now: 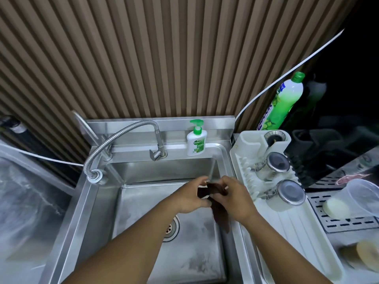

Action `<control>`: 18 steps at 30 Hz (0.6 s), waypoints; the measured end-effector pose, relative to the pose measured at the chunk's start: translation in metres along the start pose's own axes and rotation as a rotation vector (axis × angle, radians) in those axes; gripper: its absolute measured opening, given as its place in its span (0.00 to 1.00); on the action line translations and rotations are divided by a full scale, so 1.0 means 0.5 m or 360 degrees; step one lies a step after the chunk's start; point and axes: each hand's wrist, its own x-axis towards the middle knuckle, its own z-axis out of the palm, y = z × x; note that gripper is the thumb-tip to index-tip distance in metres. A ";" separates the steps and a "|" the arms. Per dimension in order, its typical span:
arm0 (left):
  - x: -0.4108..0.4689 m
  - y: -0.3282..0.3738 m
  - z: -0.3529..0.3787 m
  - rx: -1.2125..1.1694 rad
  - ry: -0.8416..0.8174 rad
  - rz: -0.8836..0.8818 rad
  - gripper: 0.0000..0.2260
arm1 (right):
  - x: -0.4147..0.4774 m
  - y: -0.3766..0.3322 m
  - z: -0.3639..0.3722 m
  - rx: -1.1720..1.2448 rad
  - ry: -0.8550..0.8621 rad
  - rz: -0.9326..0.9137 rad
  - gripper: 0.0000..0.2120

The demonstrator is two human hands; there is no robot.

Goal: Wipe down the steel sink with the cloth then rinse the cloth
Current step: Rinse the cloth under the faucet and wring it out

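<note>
Sink station, as seen from above the person's arms:

- Steel sink (190,259): single basin with a dull, smeared floor. The drain (171,227) lies left of centre, its upper edge hidden by the left wrist. Both forearms cross the front of the basin.
- Cloth (220,216): dark brown, held above the basin's right half, bunched between the hands with a tail hanging down.
- Left hand (191,196): fingers curled round the bunched cloth.
- Right hand (239,198): pinches the cloth's upper end, close to the left hand.
- Tap (159,140): on the back rim with a flexible steel hose looping to the left; the spout is behind the hands, apart from them.
- Hand-wash bottle (195,145): white with a green pump, upright on the back rim, right of the tap.
- Drying rack (297,232): white, just beside the sink on the bench. It holds two lidded jars (274,165) on their sides and a strainer plug (273,137) in its corner cup.
- Green bottle (284,103): upright behind the rack.
- Clear tub (359,197): far right, tilted
</note>
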 end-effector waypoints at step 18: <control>-0.198 -0.054 -0.143 -0.0750 0.0202 0.0108 0.08 | -0.124 -0.171 0.064 0.0691 -0.0242 0.0246 0.23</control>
